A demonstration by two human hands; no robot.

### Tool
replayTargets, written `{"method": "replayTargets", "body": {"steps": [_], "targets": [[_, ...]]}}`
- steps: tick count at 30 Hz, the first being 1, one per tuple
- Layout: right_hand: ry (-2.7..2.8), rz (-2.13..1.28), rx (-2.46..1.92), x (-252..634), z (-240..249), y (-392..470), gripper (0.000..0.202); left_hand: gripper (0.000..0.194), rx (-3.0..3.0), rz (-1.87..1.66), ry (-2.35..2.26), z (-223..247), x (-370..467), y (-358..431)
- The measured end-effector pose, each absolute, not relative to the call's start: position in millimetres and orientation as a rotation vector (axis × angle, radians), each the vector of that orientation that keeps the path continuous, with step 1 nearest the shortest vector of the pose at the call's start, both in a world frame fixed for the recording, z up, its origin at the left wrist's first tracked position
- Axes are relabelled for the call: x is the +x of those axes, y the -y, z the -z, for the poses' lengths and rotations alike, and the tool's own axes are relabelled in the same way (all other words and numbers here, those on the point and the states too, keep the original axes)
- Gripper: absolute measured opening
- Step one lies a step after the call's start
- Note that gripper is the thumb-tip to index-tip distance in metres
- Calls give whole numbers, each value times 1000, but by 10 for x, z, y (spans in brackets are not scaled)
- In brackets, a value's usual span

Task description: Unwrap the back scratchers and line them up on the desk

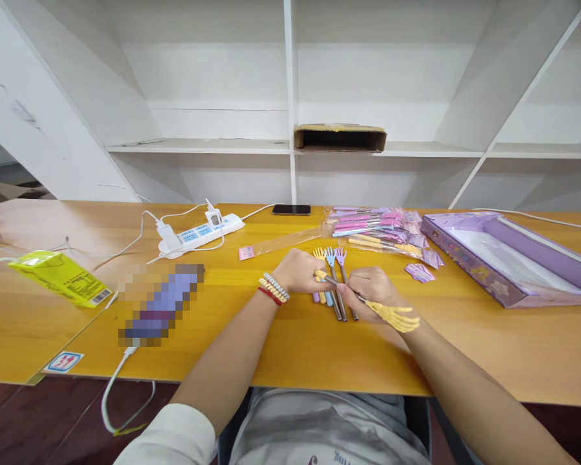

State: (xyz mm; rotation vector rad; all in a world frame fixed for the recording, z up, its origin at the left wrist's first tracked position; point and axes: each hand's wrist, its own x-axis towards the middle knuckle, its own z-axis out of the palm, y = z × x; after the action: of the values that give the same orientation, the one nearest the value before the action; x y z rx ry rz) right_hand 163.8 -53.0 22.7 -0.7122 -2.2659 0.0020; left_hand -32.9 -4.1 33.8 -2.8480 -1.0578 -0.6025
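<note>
A yellow back scratcher (pixel 390 316) with a metal rod slants between my two hands, its hand-shaped head lying over my right wrist. My left hand (pixel 300 270) is closed around the yellow handle end. Fingers curled, my right hand (pixel 370 290) grips the metal rod nearer the head. Just beneath and behind them, several loose back scratchers lie side by side on the table, among them a yellow head (pixel 319 254), a blue head (pixel 330 256) and a purple head (pixel 340 256). My hands partly cover their rods and handles.
Bagged back scratchers (pixel 368 223) are piled at the back, beside a purple box (pixel 513 294) and small cards (pixel 419 272). Left are a power strip (pixel 201 236), a charging phone (pixel 162 307) and a yellow packet (pixel 61 278). A black phone (pixel 291 210) lies under the shelves.
</note>
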Motion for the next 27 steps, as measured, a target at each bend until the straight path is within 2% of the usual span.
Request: {"method": "replayTargets", "body": {"steps": [7,14,18,22,27], "targets": [[2141,-203,-781,1677,-238,515,45,40,-2661,543,1266,-321,-457,-26],[2105,-394,-846,1635,-132,468,38,25,-2728,448,1210,-315,-150,167],[2161,-372,-924,1596,-121,463,42,25,-2735,435,1172,-311,-91,192],[2204,-247,-818,1631,-123,470,39,33,-2729,485,1171,-298,-247,60],[1955,-289,-797,1836,-195,457,39,38,-2406,602,1646,-248,-711,-208]]}}
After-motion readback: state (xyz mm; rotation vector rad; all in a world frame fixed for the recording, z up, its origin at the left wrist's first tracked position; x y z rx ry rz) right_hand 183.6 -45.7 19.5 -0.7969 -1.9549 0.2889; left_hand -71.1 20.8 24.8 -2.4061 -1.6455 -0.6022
